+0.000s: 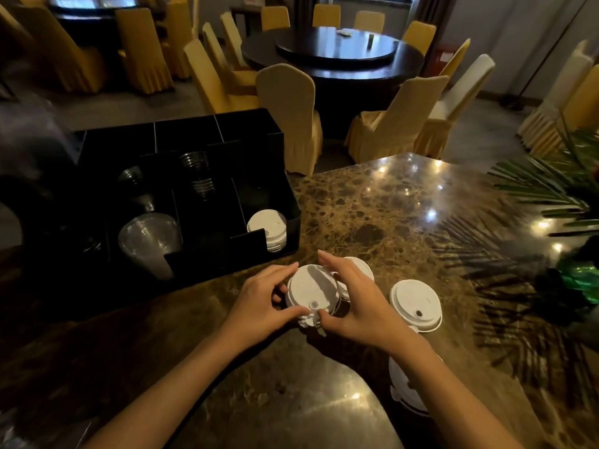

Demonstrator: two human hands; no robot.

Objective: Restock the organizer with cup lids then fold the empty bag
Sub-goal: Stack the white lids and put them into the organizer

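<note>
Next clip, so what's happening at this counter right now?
A person is restocking cup lids. Both hands, the left hand and right hand, are closed around a stack of white lids just above the marble counter. More white lids wait nearby: one pile to the right, another near the right forearm. The black organizer on the left already has a few white lids in its front right compartment, with clear plastic cups in other slots. No bag is clearly visible.

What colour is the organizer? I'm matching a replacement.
Black, compartments and dividers alike; the organizer shows in the head view, the only one.
</note>
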